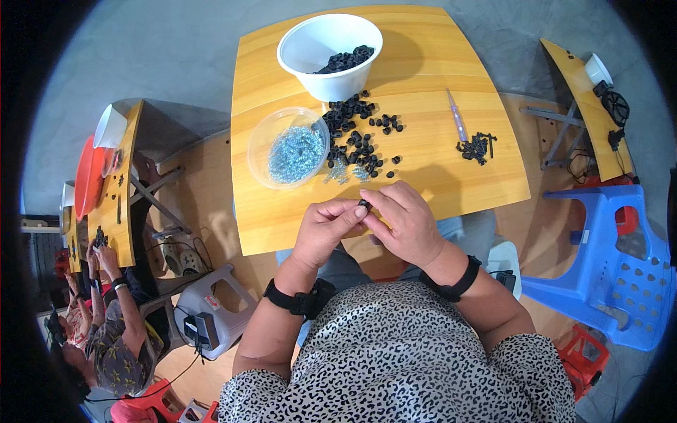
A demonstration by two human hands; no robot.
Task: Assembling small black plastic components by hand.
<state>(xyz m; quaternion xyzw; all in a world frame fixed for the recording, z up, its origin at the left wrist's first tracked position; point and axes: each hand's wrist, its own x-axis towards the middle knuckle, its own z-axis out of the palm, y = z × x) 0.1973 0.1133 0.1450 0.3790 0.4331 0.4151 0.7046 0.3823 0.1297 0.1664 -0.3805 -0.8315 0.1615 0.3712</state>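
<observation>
My left hand (326,227) and my right hand (402,222) meet over the near edge of the yellow wooden table (437,176). Together their fingertips pinch one small black part (364,204). Just beyond the hands lies a loose heap of the same black parts (356,130). A clear round tub of small silvery screws (290,150) stands to the left of that heap, with a few screws spilled beside it. A white bowl (330,53) holding more black parts stands at the far side.
A small pile of assembled black pieces (477,146) and a thin pen-like tool (456,116) lie on the table's right. A blue plastic stool (613,264) stands at right, a grey stool (211,310) at left. Another person (106,331) works at a second table far left.
</observation>
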